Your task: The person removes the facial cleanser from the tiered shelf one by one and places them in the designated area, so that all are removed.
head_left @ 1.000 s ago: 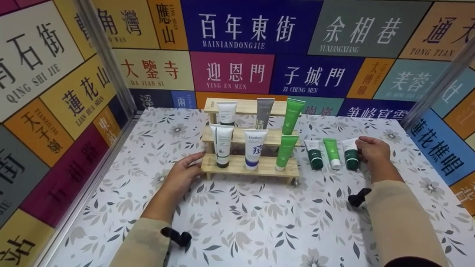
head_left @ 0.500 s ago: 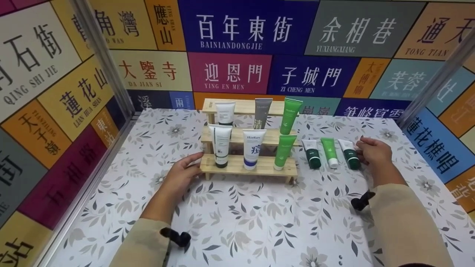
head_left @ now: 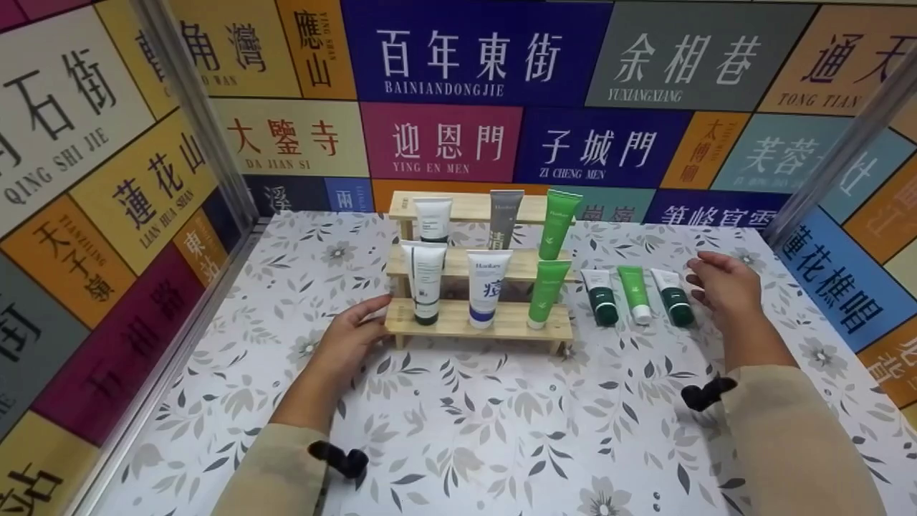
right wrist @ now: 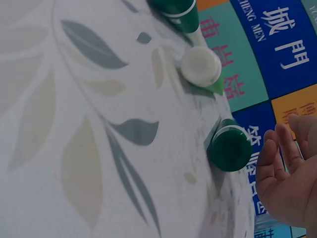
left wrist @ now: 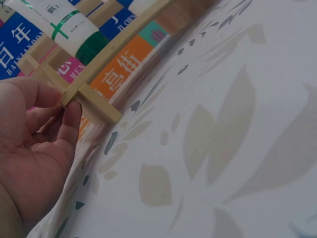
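Note:
My left hand pinches the left front corner of a three-tier wooden display stand; the left wrist view shows thumb and fingers of the hand on that corner. On its tiers stand several squeeze tubes, among them a white tube with a blue cap and a green tube. Right of the stand lie a white and dark green tube, a green tube with a white cap and another white and dark green tube. Beside that last one my right hand hovers, holding nothing.
A table with a leaf-patterned cloth carries everything. Behind it and at both sides rise panels with coloured street-name signs, joined by metal corner posts. A black camera mount sits on each sleeve.
My right hand has let go of the rightmost lying tube and drawn back to the right. That tube now lies more slanted. The left hand keeps its place on the stand.

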The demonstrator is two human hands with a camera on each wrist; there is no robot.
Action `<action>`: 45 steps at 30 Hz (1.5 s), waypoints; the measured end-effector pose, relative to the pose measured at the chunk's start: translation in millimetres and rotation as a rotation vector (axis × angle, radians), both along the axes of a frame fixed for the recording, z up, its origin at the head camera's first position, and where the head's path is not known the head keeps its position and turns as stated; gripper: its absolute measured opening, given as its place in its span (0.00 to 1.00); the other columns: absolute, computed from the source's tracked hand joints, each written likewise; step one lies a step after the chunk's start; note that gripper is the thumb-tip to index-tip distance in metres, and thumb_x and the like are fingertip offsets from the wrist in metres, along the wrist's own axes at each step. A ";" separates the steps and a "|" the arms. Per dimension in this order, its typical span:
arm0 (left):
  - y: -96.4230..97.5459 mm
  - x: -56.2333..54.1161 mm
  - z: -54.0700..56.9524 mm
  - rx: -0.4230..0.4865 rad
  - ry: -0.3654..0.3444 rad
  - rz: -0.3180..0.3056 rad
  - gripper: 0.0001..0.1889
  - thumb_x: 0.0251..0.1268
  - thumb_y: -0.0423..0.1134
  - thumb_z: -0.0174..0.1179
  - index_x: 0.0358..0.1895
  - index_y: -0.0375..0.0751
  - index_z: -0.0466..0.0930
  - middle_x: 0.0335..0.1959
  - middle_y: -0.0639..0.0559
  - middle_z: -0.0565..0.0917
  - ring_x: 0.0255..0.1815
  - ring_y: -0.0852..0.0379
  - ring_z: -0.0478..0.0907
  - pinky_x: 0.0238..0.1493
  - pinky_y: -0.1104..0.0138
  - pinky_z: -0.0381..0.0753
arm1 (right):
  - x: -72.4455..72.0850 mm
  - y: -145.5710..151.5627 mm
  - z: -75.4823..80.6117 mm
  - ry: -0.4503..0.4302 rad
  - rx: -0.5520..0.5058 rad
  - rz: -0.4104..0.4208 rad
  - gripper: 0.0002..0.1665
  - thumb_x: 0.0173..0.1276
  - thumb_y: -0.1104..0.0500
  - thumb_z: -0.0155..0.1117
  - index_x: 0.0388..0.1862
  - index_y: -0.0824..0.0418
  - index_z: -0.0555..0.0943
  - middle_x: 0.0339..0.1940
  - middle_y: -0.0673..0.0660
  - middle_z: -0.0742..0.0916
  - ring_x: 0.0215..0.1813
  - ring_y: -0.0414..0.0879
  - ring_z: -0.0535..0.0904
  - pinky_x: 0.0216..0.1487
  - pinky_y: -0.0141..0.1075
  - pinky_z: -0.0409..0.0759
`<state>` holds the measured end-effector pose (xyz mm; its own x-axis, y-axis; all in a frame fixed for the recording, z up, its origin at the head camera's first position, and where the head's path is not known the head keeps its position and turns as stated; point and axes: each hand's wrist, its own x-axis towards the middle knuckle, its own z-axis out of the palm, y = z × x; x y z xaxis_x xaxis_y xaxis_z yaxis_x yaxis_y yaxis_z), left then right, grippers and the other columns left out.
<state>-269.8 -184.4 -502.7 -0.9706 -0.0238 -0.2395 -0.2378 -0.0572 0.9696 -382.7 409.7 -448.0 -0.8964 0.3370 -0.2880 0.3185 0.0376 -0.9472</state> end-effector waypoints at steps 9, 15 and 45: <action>0.6 -0.2 -0.4 -0.008 0.000 0.006 0.28 0.72 0.34 0.64 0.74 0.51 0.78 0.72 0.48 0.83 0.69 0.53 0.83 0.72 0.60 0.77 | 13.6 -30.1 19.0 0.096 -0.063 0.023 0.20 0.75 0.50 0.73 0.62 0.45 0.81 0.48 0.40 0.88 0.51 0.38 0.85 0.44 0.31 0.86; 0.9 -0.8 0.4 -0.011 -0.013 0.006 0.27 0.72 0.36 0.65 0.73 0.53 0.78 0.72 0.49 0.83 0.71 0.52 0.82 0.76 0.57 0.74 | 22.6 -50.7 25.8 0.148 -0.063 0.069 0.21 0.74 0.50 0.73 0.63 0.47 0.80 0.48 0.41 0.89 0.50 0.39 0.86 0.43 0.31 0.86; -0.6 0.8 -1.4 0.006 -0.006 -0.012 0.30 0.71 0.34 0.63 0.76 0.51 0.76 0.71 0.49 0.84 0.70 0.53 0.83 0.75 0.60 0.75 | 50.0 -154.9 61.3 0.427 -0.122 0.307 0.20 0.71 0.52 0.76 0.58 0.56 0.82 0.47 0.50 0.89 0.46 0.42 0.88 0.42 0.31 0.87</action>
